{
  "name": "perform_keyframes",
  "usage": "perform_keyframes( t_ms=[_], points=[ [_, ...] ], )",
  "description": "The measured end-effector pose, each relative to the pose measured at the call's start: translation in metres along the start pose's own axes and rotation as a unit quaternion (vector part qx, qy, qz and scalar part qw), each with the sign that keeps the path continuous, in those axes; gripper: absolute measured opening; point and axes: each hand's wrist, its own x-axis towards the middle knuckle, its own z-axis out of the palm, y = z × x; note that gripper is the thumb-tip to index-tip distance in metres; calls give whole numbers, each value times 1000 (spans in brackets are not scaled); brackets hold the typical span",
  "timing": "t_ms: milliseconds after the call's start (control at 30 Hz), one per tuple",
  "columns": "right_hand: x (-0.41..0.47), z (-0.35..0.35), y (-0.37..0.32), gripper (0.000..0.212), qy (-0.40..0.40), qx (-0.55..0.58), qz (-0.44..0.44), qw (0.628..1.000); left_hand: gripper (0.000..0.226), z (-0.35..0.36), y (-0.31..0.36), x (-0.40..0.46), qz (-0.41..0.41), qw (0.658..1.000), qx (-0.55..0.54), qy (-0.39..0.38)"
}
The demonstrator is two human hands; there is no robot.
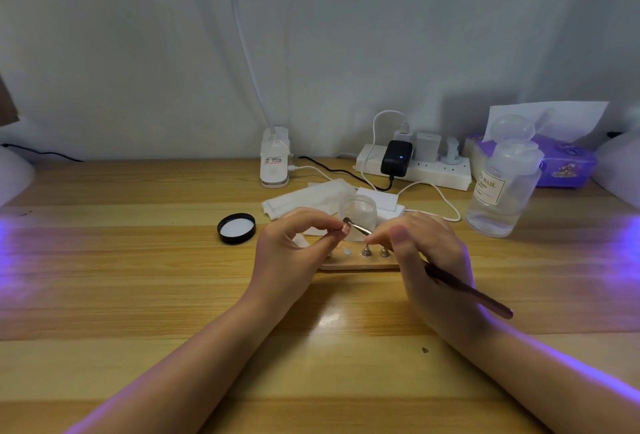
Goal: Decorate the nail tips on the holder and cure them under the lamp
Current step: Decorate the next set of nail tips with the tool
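My left hand and right hand are bare, no rings or gloves; both forearms are uncovered, without sleeves.

At frame centre, on the table: holder, with 2 pegs standing on it toward its right end. Above the holder, left hand and right hand, tips meeting at a brush angled toward lower right. Just behind the hands, a jar; behind that, wipes. Left of the hands, a lid. Further back, centre: lamp base, right of it a power strip. At right: bottle, tissue box behind it.
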Motion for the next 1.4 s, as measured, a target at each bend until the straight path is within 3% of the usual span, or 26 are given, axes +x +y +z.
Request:
perform_keyframes(
  t_ms=[133, 233, 300, 433, 600, 800, 1067, 1267, 1400],
  points=[
    [-2, -2, -1, 61, 25, 27, -26, 999, 27, 0, -1, 0, 2, 1000, 6, 8],
    [-2, -2, 0, 50, 32, 47, -13, 998, 25, 0, -2, 0, -2, 1000, 3, 10],
    [0, -1, 1, 44, 28, 31, -5, 999, 22, 0, -1, 0, -3, 1000, 2, 8],
    [1, 1, 2, 51, -1, -28, -30, 999, 27, 0, -2, 0, -14, 1000, 1, 7],
    [-4, 0, 3, 61, 20, -28, -52, 998, 26, 0, -1, 0, -10, 1000, 6, 9],
    [2, 2, 2, 49, 8, -54, -61, 997, 25, 0, -1, 1, -4, 1000, 8, 5],
    [-2, -2, 1, 56, 10, -60, -70, 996, 23, 0, 1, 0, -23, 1000, -14, 4],
    [2, 1, -1, 38, -4, -100, -97, 990, 30, 0, 2, 1, -9, 1000, 6, 5],
    [-1, -1, 0, 49, 9, -90, -94, 991, 25, -1, 3, 1, -5, 1000, 15, -2]
  ],
)
